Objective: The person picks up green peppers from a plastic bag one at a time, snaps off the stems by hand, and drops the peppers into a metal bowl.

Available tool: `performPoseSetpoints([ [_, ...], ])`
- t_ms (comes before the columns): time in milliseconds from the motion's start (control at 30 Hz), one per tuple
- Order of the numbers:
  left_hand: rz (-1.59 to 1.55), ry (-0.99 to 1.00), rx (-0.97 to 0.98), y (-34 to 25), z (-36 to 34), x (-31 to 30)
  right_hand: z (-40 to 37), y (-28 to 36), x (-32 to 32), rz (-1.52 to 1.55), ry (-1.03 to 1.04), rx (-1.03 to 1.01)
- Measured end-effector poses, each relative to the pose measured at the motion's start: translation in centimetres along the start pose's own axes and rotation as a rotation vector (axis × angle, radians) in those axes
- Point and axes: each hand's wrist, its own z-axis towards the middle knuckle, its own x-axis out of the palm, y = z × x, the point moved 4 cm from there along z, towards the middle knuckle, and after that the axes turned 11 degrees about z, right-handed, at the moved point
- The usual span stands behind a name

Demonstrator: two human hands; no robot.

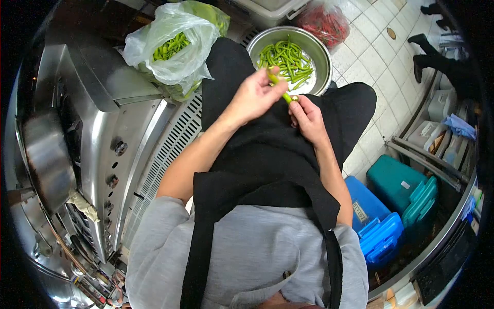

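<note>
Above my lap, my left hand (261, 92) is closed around a long green chili pepper (285, 95), which runs at a slant between my two hands. The fingertips of my right hand (309, 119) pinch the stem end of that same pepper. Just beyond my hands sits a round metal pot (325, 64), with many loose green peppers (288, 55) lying inside it. To the left, an open clear plastic bag (146, 42) holds more green peppers (171, 47).
A stainless steel stove (98, 134) with knobs stands at left beside a slotted floor grate (167, 149). A bag of red peppers (325, 24) lies behind the pot. Blue (368, 206) and teal bins (393, 177) sit at right. Another person's dark-clad legs (437, 59) show far right.
</note>
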Motion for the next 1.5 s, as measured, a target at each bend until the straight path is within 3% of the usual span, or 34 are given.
performPoseSetpoints([
  [67, 0.058, 0.073, -0.053, 1.9, 0.9, 0.6, -0.2, 0.5, 0.2, 0.065, -0.084, 0.020],
  [133, -0.003, -0.027, 0.086, 1.4, 1.0, 1.2, -0.3, 0.5, 0.3, 0.088, -0.107, 0.020],
  [200, 0.129, -0.066, 0.119, 1.2, 0.8, 1.4, -0.3, 0.6, 0.3, 0.104, -0.127, 0.038],
  [533, 0.162, -0.150, 0.165, 0.8, -0.2, 1.2, -0.6, 1.0, 0.7, -0.070, -0.029, -0.014],
  [633, 0.339, -0.080, 0.045, 1.2, 1.5, 1.0, -0.8, 0.8, 0.6, -0.149, 0.000, -0.057],
  [733, 0.182, 0.046, -0.190, 2.4, 3.6, 1.8, -1.5, 1.8, 1.8, -0.175, 0.011, -0.024],
  [800, 0.164, 0.095, -0.236, 2.2, 4.1, 2.0, -2.1, 2.5, 3.1, -0.349, 0.149, -0.184],
  [867, 0.147, 0.155, -0.279, 1.9, 5.2, 2.2, -1.9, 2.8, 3.1, -0.347, 0.130, -0.180],
  [967, 0.635, -0.170, 0.004, -1.3, 6.0, -0.4, -2.0, 2.3, 2.1, -0.292, 0.014, -0.139],
  [1067, 0.613, -0.539, 0.506, -6.3, 0.8, -5.0, -2.2, 2.2, 1.7, -0.278, -0.026, -0.057],
  [1133, 0.601, -0.730, 0.547, -7.2, -2.4, -9.5, -1.9, 2.4, 2.4, -0.283, 0.003, -0.073],
  [1200, 0.962, -0.951, 0.490, -6.2, -4.4, -14.2, -1.2, 2.7, 3.4, -0.249, 0.041, -0.020],
  [1267, 1.220, -0.916, 0.242, -4.7, -5.1, -16.8, 0.5, 3.0, 4.5, -0.229, 0.077, -0.016],
  [1333, 1.474, -0.892, 0.194, -3.0, -4.7, -17.8, 2.6, 5.1, 7.6, -0.256, 0.209, 0.078],
  [1367, 1.469, -0.883, 0.204, -1.7, -4.3, -18.3, 4.0, 6.1, 9.3, -0.267, 0.233, 0.079],
  [1433, 1.455, -0.563, 0.207, 0.9, -2.7, -18.7, 6.9, 8.6, 13.2, -0.384, 0.318, 0.001],
  [1500, 1.306, -0.514, 0.234, -0.3, -3.1, -18.7, 9.9, 10.5, 17.2, -0.427, 0.406, -0.050],
])
